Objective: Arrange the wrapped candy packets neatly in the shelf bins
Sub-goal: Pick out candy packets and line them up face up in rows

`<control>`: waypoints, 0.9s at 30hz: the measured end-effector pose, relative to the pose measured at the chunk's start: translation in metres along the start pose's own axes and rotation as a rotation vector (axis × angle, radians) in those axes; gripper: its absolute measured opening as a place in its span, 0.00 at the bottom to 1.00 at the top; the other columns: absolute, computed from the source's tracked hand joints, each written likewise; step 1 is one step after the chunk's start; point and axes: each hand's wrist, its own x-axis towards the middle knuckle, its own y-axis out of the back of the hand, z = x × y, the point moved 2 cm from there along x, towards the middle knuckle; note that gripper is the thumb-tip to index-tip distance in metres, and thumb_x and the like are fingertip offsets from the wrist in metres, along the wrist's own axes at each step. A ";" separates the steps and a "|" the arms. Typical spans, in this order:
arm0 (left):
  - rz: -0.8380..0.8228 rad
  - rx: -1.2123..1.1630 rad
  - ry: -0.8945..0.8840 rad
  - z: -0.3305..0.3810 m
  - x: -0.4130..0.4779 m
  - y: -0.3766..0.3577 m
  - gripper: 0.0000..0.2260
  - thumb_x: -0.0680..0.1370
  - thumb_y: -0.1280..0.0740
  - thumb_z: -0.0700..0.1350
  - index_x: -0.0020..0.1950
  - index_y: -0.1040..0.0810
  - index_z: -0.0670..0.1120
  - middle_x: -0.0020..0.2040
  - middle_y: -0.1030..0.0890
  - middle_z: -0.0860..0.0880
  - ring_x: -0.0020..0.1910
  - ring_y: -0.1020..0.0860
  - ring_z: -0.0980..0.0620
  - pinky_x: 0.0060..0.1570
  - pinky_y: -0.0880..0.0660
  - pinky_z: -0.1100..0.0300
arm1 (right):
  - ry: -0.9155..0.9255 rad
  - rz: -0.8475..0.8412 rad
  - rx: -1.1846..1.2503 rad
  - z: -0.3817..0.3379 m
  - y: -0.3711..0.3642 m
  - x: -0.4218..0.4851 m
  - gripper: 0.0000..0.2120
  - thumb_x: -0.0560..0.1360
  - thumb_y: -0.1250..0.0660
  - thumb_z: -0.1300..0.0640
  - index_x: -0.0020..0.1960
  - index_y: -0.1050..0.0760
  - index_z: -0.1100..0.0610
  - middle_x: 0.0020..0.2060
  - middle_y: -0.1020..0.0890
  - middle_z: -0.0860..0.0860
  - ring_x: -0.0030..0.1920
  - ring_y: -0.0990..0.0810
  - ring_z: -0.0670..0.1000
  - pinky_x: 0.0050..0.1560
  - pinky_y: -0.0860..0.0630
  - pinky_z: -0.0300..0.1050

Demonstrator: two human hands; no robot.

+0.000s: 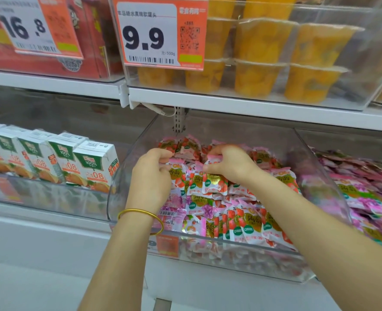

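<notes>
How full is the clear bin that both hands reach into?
Well filled: candy packets cover the clear bin from front to back, piled near its front rim. Its floor is hidden.

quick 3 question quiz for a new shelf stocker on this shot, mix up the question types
1. True or false: the left hand and the right hand are both in the clear bin of candy packets.
2. The gold bracelet is on which wrist? A) left B) right C) neither
3. Fill in: the price tag in front of the fruit cups reads ____.
Key: 1 true; 2 A; 3 9.9
</notes>
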 end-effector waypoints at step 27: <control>-0.406 0.724 -0.119 0.008 -0.020 -0.025 0.17 0.70 0.33 0.62 0.49 0.20 0.51 0.47 0.26 0.52 0.57 0.33 0.47 0.56 0.34 0.53 | 0.251 -0.021 -0.157 -0.004 0.002 -0.027 0.08 0.76 0.34 0.53 0.50 0.19 0.53 0.47 0.17 0.48 0.43 0.21 0.46 0.48 0.22 0.48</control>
